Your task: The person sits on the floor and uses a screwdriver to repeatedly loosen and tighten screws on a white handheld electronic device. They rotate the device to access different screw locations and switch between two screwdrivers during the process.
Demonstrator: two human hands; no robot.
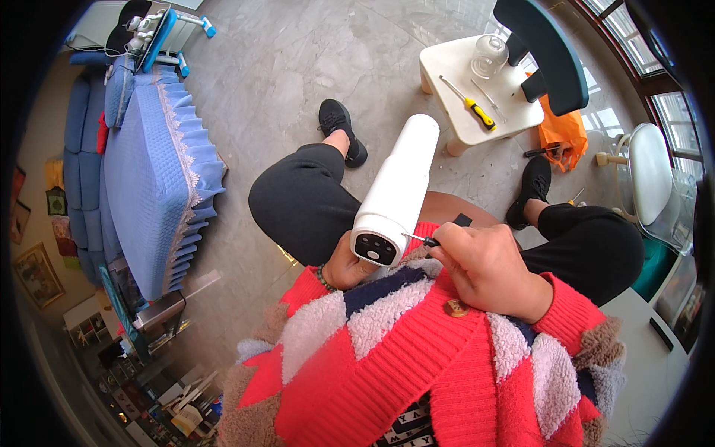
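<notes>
A long white cylindrical device [398, 182] lies tilted over my lap, with a black panel with buttons at its near end. My left hand [342, 264] grips it from below at that end, fingers partly hidden. My right hand [480, 264] is closed on a small black-handled screwdriver [426, 241], its thin metal tip touching the device's right side near the panel.
A cream stool [439, 59] ahead bears a glass jar [490, 56], a yellow-black screwdriver [479, 112] and a thin tool. An orange bag [562, 138] sits beside it, a white plastic seat [648, 175] stands at right, and a blue-covered sofa [138, 186] lines the left.
</notes>
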